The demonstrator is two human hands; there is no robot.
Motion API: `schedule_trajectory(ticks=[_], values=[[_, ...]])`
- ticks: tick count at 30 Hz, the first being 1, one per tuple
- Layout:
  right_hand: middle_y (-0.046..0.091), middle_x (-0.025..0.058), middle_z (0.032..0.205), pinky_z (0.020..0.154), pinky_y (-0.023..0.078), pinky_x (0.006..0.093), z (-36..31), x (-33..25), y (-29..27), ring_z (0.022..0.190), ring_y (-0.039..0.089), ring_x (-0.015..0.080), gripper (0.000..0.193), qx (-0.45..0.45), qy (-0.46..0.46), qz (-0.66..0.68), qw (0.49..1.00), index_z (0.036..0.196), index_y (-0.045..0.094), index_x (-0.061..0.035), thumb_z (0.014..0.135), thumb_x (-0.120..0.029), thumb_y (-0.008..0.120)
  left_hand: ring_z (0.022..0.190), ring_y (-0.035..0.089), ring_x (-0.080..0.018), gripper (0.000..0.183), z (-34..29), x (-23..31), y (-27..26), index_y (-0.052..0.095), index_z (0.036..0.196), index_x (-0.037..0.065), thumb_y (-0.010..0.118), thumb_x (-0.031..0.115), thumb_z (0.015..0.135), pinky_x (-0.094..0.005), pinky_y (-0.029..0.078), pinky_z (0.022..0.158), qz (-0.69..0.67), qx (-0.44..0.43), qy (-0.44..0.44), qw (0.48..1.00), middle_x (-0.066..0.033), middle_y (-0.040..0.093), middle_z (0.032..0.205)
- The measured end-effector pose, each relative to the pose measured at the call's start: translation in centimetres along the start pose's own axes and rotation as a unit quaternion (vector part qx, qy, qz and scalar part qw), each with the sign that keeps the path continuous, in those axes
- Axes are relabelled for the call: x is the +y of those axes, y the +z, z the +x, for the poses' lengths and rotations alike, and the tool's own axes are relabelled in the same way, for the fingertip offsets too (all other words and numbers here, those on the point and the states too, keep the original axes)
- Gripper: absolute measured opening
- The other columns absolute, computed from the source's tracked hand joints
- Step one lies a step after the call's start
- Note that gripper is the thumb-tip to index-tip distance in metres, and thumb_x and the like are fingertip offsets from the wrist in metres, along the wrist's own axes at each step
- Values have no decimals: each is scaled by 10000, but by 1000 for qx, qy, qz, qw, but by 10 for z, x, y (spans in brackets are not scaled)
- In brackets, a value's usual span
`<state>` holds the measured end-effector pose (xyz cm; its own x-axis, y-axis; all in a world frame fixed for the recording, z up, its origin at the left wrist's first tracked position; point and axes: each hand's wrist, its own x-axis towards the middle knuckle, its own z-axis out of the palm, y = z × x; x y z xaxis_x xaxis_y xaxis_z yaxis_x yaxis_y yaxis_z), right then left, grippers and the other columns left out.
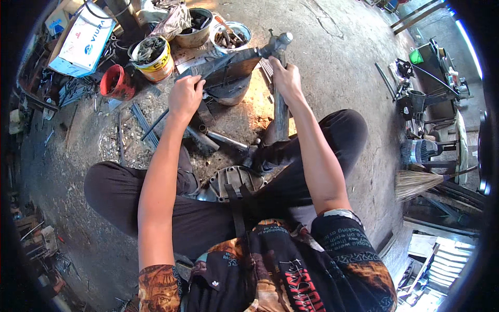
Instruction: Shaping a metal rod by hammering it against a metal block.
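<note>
My right hand (287, 80) is wrapped round the handle of a hammer (280, 117), just below its head. The steel hammer head lies at the right tip of a dark anvil-like metal block (228, 73); I cannot tell whether they touch. At the block's left end my left hand (186, 98) is closed. A thin dark metal rod (155, 125) runs up behind my left wrist in line with the curled fingers, which hide the held part. Between my crossed legs lies a ribbed round metal casting (236, 182). Metal pipes (228, 140) lie just beyond it.
A red bucket (117, 83), a yellow-and-white pail (156, 66) and a white tub of scrap (231, 46) stand at the far left, beside a white-and-blue box (83, 47). Rods (144, 125) lie on the concrete floor. A broom (418, 183) and cluttered tools line the right.
</note>
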<state>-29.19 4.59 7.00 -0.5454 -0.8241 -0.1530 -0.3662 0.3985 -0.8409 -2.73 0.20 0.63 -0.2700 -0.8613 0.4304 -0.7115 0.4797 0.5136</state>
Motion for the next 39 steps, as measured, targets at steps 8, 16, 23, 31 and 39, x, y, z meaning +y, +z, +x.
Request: schedule_trajectory(ticks=[8,16,23,31,39], values=[[663,239,738,596,538,435,-2,-3,8,646,678,306,560,22,-49,-9,999,821,602,102,891,-452,654,841,667,-364,209,1,3,4,739,969,33,699,199,848,-425,539,751,6,3,-10,1000,-164,688,897],[632,160,637,538,489,391,-6,-7,35,549,608,207,503,5,-101,-152,983,797,603,67,923,-420,625,802,665,-360,175,3,7,6,736,967,54,680,189,871,-426,540,714,12,-1,12,1000,-142,687,905],[547,17,587,443,373,314,-21,-41,-4,506,494,95,300,101,-353,154,917,823,625,33,964,-227,577,789,659,-365,189,0,2,14,726,971,47,674,202,876,-440,529,700,2,23,30,999,-149,677,875],[662,212,715,517,538,415,-2,0,28,582,673,265,567,-26,-43,-76,996,765,588,82,907,-466,635,824,654,-374,194,-1,14,2,720,945,35,673,206,866,-453,528,728,33,3,-4,999,-155,673,869],[622,150,642,485,519,382,4,0,22,532,643,223,562,-22,-78,-85,993,744,570,53,912,-479,643,782,655,-389,163,-1,10,4,723,911,51,633,186,897,-459,537,706,47,4,-1,999,-162,669,850]])
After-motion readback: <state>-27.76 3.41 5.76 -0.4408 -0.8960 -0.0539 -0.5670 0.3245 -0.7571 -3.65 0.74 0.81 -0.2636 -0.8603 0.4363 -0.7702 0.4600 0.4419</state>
